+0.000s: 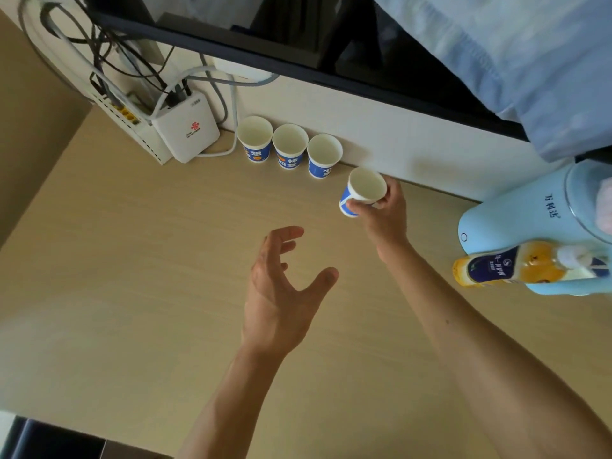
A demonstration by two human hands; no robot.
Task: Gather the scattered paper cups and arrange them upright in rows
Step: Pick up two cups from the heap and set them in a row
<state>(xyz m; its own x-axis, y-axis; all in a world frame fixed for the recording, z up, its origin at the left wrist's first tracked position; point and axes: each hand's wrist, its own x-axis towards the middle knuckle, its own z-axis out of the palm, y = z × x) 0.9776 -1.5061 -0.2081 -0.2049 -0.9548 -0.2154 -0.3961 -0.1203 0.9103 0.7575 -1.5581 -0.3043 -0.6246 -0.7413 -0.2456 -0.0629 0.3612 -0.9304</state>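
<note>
The right hand [385,210] grips a tilted paper cup [364,188] between thumb and curled fingers, at 4 o'clock of a row of three upright cups [290,145] along the wall [397,127]. At its 7 o'clock, the left hand [281,289] hovers above the wooden table [132,260], fingers spread, holding nothing.

cups [290,145]: paper, matt white inside, printed blue outside;
desk [132,260]: pale wood-grain, smooth, matt;
kettle [516,220]: light-blue plastic, smooth;
router [187,132]: white plastic

three cups [290,146] upright, fourth cup [365,187] tilted
</note>
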